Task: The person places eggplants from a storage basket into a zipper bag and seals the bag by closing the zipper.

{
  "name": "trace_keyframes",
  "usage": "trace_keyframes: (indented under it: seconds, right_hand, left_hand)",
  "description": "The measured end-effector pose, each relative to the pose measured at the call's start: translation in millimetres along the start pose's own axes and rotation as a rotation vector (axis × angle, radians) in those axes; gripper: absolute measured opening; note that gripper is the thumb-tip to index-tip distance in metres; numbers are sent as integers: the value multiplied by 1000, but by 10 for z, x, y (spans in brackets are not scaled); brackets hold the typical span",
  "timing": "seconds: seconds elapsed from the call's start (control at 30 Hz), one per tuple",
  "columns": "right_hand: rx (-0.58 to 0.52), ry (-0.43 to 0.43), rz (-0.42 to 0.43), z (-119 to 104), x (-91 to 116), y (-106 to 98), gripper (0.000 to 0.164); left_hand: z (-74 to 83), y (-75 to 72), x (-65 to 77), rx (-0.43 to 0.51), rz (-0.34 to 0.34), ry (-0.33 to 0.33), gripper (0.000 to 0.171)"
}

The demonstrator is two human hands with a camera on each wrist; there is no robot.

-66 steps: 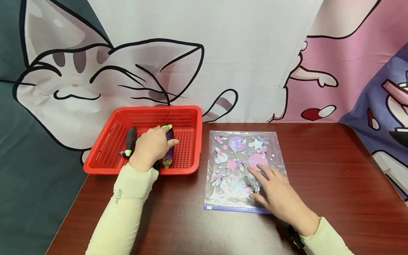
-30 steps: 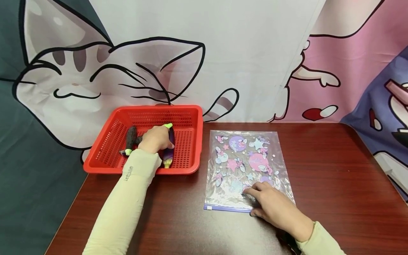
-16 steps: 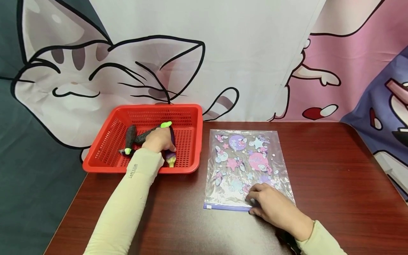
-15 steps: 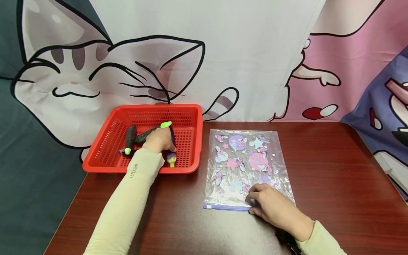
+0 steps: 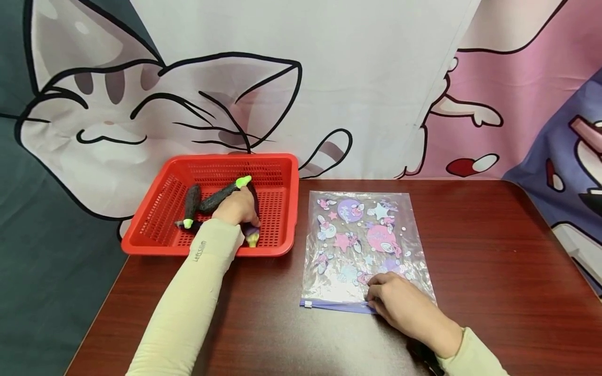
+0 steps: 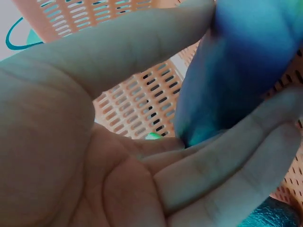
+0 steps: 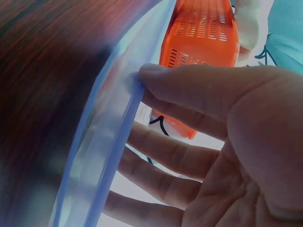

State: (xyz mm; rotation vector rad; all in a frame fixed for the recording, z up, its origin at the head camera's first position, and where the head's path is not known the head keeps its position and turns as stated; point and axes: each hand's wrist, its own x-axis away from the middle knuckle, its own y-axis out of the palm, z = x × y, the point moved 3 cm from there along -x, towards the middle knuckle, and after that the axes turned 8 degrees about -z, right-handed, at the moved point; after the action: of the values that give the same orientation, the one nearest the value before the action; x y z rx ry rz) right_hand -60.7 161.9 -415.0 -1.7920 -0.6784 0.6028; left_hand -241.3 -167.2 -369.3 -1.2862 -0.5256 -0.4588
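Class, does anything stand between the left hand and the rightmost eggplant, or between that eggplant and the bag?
Nothing visible separates the left hand from the rightmost eggplant; thumb and fingers flank it. Between eggplant and bag stands the red basket's right wall.

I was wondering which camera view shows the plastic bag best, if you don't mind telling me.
The head view: the plastic bag lies almost whole there, only a lower corner hidden by the right hand. The right wrist view shows its bluish edge close up; the left wrist view shows none of it.
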Motion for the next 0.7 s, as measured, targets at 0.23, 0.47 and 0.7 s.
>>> trace_keyframes:
  seconds: [0.23,0.47,0.7]
  right_hand:
    - [18,0,8,1,-11,14,19]
    - [28,-14,30,11,-15,25,22]
    - [33,25,38,17,-18,20,27]
  left_hand:
    - [-16,-32,-62,24,8,-14,107]
    - [-28,-45,-41,-16,-2,15,67]
    - [-20,-58,0,-30,-5,27,21]
